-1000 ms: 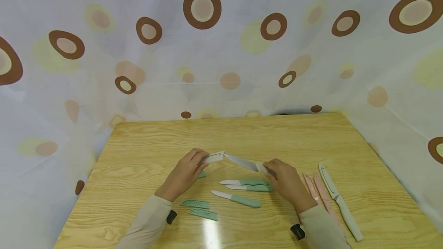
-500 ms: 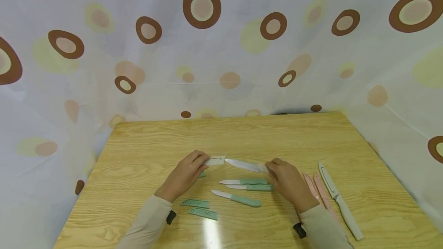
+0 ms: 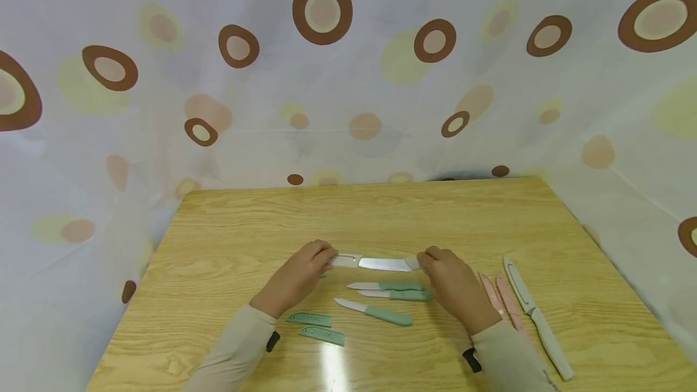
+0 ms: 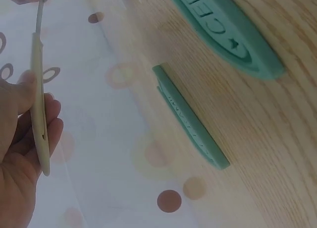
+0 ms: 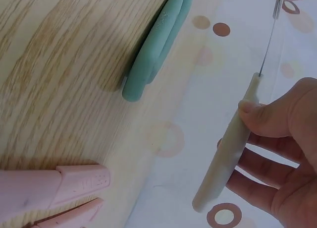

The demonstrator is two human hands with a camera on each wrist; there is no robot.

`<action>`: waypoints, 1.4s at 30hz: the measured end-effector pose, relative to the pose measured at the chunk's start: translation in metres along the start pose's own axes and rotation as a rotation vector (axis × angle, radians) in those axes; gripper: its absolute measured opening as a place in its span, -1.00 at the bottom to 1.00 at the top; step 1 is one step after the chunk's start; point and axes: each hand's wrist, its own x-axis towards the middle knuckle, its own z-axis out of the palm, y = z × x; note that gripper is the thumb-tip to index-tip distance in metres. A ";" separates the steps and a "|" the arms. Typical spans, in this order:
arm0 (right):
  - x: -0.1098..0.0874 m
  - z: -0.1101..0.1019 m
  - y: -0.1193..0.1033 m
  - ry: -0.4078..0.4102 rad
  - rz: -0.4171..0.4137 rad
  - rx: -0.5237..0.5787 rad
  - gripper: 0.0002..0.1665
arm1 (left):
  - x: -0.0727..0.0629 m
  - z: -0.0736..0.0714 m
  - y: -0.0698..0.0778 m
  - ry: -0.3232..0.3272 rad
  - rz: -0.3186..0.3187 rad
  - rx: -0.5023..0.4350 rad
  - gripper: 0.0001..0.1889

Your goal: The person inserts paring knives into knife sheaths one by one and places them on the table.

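Note:
Between thumb and fingers, my left hand (image 3: 296, 274) pinches a cream knife sheath (image 4: 38, 99). My right hand (image 3: 452, 286) grips a kitchen knife by its cream handle (image 5: 223, 158). The knife's blade (image 3: 385, 265) points left, its tip hidden in the sheath's mouth and most of its length bare. Both are held raised and in line. Below them lie green-handled paring knives, one at the front (image 3: 388, 315) and two side by side (image 3: 400, 286) behind. Near my left forearm are two green sheaths (image 3: 321, 336); another (image 3: 325, 274) is mostly hidden behind my left hand.
Right of my right hand, two pink knives (image 3: 506, 295) lie on the wooden table (image 3: 261, 216), partly covered by the forearm. Beside them is a larger cream knife (image 3: 550, 343) in its sheath. A patterned curtain (image 3: 365, 89) closes off the back and sides.
The sheath has come down and moved right, levelling with the knife. The blade's tip, earlier just outside the sheath's mouth, is now inside it. The knives and sheaths on the table stay put.

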 end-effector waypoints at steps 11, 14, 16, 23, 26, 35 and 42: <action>0.003 0.001 -0.007 0.036 -0.010 -0.013 -0.56 | 0.002 0.003 0.005 0.007 0.023 -0.011 -0.60; 0.004 0.002 -0.010 0.051 -0.008 0.004 -0.55 | 0.003 0.003 0.008 0.002 0.033 -0.016 -0.61; 0.005 0.002 -0.012 0.054 -0.009 0.013 -0.55 | 0.004 0.002 0.011 -0.044 -0.056 -0.132 -0.66; 0.006 0.006 -0.019 0.060 -0.024 0.027 -0.52 | 0.006 0.000 0.018 -0.138 -0.332 -0.454 -0.69; 0.006 0.007 -0.021 0.070 -0.029 0.030 -0.51 | 0.008 0.001 0.019 -0.147 -0.379 -0.529 -0.59; 0.009 0.008 -0.025 0.070 -0.030 0.031 -0.53 | 0.011 0.006 0.021 -0.199 -0.638 -0.717 -0.48; 0.013 0.007 -0.029 0.066 -0.035 0.034 -0.52 | 0.012 0.008 0.025 -0.189 -0.617 -0.706 -0.47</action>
